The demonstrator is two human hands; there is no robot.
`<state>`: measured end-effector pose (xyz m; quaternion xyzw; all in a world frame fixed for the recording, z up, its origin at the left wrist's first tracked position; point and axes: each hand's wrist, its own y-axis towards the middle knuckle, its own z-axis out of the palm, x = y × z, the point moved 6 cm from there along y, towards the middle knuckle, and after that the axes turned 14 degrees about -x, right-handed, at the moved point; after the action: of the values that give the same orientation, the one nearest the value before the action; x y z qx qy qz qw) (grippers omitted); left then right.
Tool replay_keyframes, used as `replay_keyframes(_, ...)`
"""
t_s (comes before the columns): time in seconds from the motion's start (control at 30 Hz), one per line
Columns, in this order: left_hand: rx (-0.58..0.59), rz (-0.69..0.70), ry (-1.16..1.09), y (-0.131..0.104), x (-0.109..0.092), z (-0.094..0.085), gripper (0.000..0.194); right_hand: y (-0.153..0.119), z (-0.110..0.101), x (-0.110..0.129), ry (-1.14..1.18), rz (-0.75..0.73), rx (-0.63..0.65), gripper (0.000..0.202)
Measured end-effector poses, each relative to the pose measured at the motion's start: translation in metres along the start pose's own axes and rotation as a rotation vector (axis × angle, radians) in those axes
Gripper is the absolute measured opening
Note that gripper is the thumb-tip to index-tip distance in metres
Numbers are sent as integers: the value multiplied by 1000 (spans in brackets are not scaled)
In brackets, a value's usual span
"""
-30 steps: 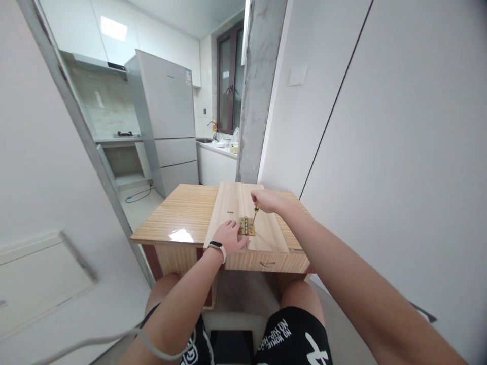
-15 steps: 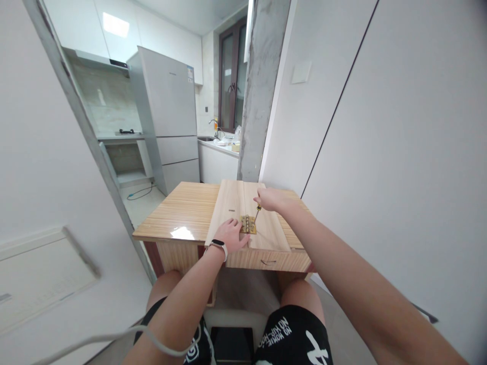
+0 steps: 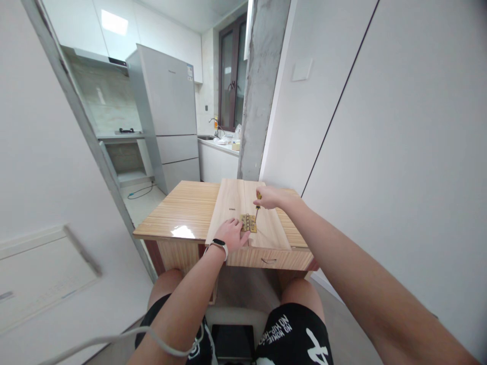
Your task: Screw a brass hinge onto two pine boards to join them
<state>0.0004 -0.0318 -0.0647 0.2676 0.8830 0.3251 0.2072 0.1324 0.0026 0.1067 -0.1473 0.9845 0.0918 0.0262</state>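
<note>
In the head view, the two hands are apart, both near the middle of the frame. The right hand [image 3: 268, 197], right of centre, has its fingers closed around the handle of a screwdriver [image 3: 257, 209]. The shaft points down, slightly tilted, to the right-hand leaf of a brass hinge [image 3: 248, 223]; whether the tip sits in a screw is too small to tell. The hinge lies open and flat just below the centre of the frame, across the seam between the left board [image 3: 230, 195] and the right board [image 3: 272, 234]. The left hand [image 3: 230, 233] grips nothing: it lies palm down on the left board, fingers spread, fingertips at the hinge's left edge and thumb stretched just below it. A wristband [image 3: 218, 243] circles that wrist.

Both boards lie side by side on a wood-grain desk [image 3: 178, 213] in the lower middle; a drawer handle [image 3: 268, 261] shows on its front. At bottom left a pale cable [image 3: 129, 332] crosses the forearm. In the upper left stands a fridge [image 3: 169, 96], with a sink [image 3: 206, 138] to its right and a window [image 3: 230, 76] at upper centre.
</note>
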Motion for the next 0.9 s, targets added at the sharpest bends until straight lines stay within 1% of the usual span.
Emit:
replay_keyframes(0.1,2,3,-2,0,0,-1,43,3,3,-3,-17,42,-40,53)
replay_keyframes(0.17,4,-2,-4,0,0,-1,42,5,5,-4,-40,65,-39,57)
replay_keyframes(0.27,5,-4,-9,0,0,-1,41,7,4,-3,-68,53,-12,43)
replay_keyframes(0.37,5,-6,-15,0,1,0,40,5,-1,1,-93,-10,7,29)
replay_keyframes(0.43,2,-6,-13,0,1,0,40,3,-4,5,-96,-53,20,22)
replay_keyframes(0.5,-3,-1,-8,0,1,0,41,2,-5,7,-89,-81,32,20)
replay_keyframes(0.57,-7,8,-4,0,1,0,41,2,-4,7,-84,-87,39,23)
replay_keyframes(0.67,-8,8,-2,0,1,-1,41,6,0,4,-73,-57,34,26)
replay_keyframes(0.8,-4,-3,-9,1,1,-1,40,12,4,1,-74,-12,-17,47)
replay_keyframes(0.83,-4,-4,-11,1,1,-1,40,13,5,1,-82,-10,-23,50)
replay_keyframes(0.9,-5,-7,-13,1,2,-1,41,14,5,3,-97,-8,-26,47)
